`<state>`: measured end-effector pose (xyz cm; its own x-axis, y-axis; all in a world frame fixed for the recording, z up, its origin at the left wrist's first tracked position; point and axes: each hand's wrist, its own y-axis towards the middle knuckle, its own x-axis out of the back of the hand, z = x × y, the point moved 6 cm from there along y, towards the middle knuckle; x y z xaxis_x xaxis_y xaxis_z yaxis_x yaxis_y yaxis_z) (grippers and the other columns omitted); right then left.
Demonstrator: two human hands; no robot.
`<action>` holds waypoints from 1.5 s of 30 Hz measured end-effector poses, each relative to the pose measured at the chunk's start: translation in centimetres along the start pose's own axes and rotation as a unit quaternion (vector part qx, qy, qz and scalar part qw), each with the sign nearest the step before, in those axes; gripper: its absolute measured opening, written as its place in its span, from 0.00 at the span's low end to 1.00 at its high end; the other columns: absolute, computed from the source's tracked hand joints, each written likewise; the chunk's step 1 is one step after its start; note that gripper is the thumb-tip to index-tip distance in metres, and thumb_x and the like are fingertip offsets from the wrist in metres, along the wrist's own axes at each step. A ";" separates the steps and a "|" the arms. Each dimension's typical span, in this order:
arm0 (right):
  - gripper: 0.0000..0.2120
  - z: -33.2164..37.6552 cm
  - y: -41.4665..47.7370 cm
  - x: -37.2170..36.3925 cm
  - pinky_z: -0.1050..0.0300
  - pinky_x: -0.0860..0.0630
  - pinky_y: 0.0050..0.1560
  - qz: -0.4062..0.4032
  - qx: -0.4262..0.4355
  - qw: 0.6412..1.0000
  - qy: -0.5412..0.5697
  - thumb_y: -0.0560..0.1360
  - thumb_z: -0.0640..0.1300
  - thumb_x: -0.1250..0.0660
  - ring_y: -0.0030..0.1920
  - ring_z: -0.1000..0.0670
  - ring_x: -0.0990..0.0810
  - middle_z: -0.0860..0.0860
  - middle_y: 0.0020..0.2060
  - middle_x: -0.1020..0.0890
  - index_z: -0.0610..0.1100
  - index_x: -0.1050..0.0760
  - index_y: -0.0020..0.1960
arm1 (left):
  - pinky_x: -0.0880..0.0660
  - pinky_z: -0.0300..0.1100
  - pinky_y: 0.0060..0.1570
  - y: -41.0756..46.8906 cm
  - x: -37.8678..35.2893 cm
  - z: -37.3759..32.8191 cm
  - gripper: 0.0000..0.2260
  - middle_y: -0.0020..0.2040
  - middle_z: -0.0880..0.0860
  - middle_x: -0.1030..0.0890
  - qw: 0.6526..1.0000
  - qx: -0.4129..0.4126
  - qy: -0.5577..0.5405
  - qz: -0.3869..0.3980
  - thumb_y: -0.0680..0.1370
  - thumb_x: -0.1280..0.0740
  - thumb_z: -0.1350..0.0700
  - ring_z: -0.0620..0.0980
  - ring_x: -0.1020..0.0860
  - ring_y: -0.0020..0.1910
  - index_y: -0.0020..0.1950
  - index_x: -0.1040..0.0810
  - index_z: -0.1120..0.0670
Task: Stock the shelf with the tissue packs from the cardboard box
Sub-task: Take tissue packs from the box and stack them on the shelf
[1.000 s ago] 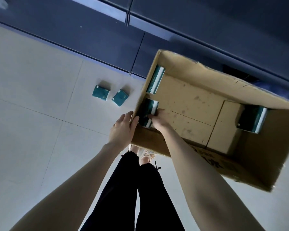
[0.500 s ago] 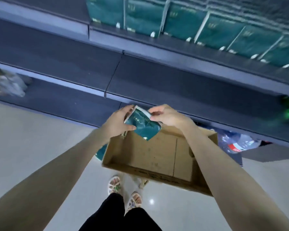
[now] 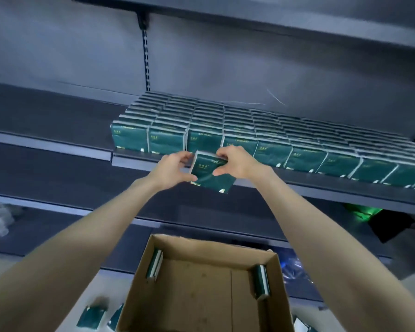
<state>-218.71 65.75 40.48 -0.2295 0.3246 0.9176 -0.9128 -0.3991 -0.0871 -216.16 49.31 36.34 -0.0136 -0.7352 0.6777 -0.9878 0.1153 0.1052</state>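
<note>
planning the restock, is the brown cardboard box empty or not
Nearly empty: the brown cardboard box shows only two dark green tissue packs, one against each side wall.

The cardboard box (image 3: 139,295) is running off the bottom edge and the shelved packs (image 3: 273,133) off the right edge; the held pack (image 3: 207,174) is showing only blurred print.

Tissue rows (image 3: 249,127) block the right of the shelf (image 3: 58,116); its left lies bare.

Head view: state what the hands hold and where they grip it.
One green tissue pack, held by both: the left hand grips its left edge, the right hand its upper right edge.
</note>
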 end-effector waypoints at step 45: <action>0.34 2.4 11.6 1.7 0.46 0.31 0.65 -0.002 -0.061 0.987 -0.150 0.72 0.42 0.27 0.66 0.41 0.29 0.43 0.66 0.27 0.43 0.37 0.73 | 0.40 0.54 0.72 12.6 7.0 1.6 0.42 0.75 0.57 0.39 0.862 -0.088 0.485 0.120 0.71 0.26 0.49 0.56 0.40 0.74 0.77 0.45 0.56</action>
<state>-228.92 59.64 41.97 -0.1316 0.0499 0.9900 -0.9517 -0.2858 -0.1121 -229.00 44.55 41.21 0.0062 0.2190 0.9757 -0.9342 0.3494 -0.0725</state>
